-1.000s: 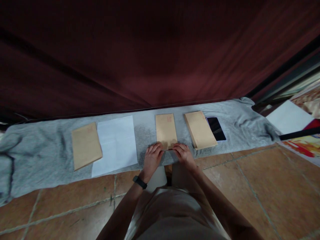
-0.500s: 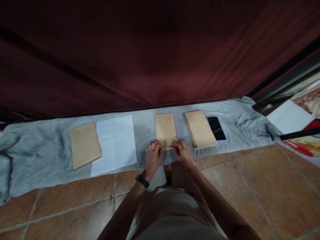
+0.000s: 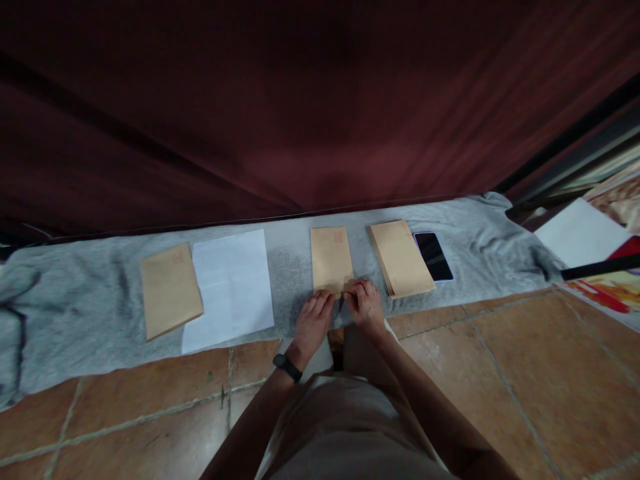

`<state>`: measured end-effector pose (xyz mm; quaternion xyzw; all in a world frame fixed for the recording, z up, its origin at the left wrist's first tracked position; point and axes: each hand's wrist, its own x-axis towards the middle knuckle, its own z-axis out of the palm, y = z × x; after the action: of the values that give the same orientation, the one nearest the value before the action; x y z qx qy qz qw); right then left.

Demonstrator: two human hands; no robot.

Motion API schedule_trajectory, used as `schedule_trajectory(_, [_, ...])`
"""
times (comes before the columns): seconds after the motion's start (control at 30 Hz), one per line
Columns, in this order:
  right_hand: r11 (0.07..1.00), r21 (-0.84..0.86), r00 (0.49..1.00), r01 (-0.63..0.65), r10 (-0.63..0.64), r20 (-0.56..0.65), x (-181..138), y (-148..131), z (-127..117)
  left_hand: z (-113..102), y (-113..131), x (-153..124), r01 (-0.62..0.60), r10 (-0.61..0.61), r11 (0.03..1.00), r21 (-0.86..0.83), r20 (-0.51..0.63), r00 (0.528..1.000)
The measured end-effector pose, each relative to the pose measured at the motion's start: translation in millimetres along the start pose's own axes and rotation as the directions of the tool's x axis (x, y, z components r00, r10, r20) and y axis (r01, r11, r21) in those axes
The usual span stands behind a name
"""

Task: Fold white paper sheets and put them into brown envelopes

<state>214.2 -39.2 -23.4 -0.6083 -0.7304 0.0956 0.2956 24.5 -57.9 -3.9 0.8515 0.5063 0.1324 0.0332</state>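
A brown paper envelope [image 3: 331, 257] lies lengthwise in front of me, with a small red print near its far right corner. My left hand [image 3: 316, 317] has its fingers closed on the near edge of this envelope, left of its middle. At the near right corner, the fingers of my right hand [image 3: 366, 305] pinch the same edge. Between the hands the edge shows as a thin, slightly raised fold. To the right lies a stack of brown envelopes [image 3: 403, 259], partly against a dark-screened phone [image 3: 433, 257].
White paper sheets [image 3: 233, 287] lie on the left, with another brown envelope [image 3: 171, 291] overlapping their left side. Everything rests on a narrow surface under a grey cloth [image 3: 90, 300]. A dark red curtain [image 3: 320, 133] hangs behind it. Printed sheets [image 3: 607, 293] stand at the far right.
My left hand has slid to the right along the envelope's near edge, closer to my right hand. My right hand has hardly moved.
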Motion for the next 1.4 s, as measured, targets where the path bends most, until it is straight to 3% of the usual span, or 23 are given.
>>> schedule_trajectory(0.3, [0.999, -0.033, 0.999, -0.024, 0.023, -0.026, -1, -5, 1, 4, 1, -2, -0.070, 0.070, 0.997, -0.033, 0.000, 0.998])
schedule_trajectory(0.57, [0.998, 0.060, 0.998, -0.036, 0.040, -0.052, -4, -13, -4, 5, 1, -1, -0.071, 0.071, 0.996, -0.051, 0.007, 0.997])
schedule_trajectory(0.77, [0.977, 0.171, 0.987, 0.128, -0.143, 0.075, -20, -39, -4, 7, 0, -3, -0.042, 0.044, 0.998, -0.041, 0.042, 0.998])
schedule_trajectory(0.9, [0.980, 0.115, 0.972, 0.164, -0.181, 0.151, -28, -50, -2, 9, -1, -6, -0.038, 0.041, 0.999, -0.036, 0.077, 0.996])
schedule_trajectory(1.4, [0.991, -0.013, 0.983, 0.130, -0.127, 0.131, -42, -30, -4, -2, -3, -13, 0.009, -0.008, 1.000, -0.027, 0.035, 0.999])
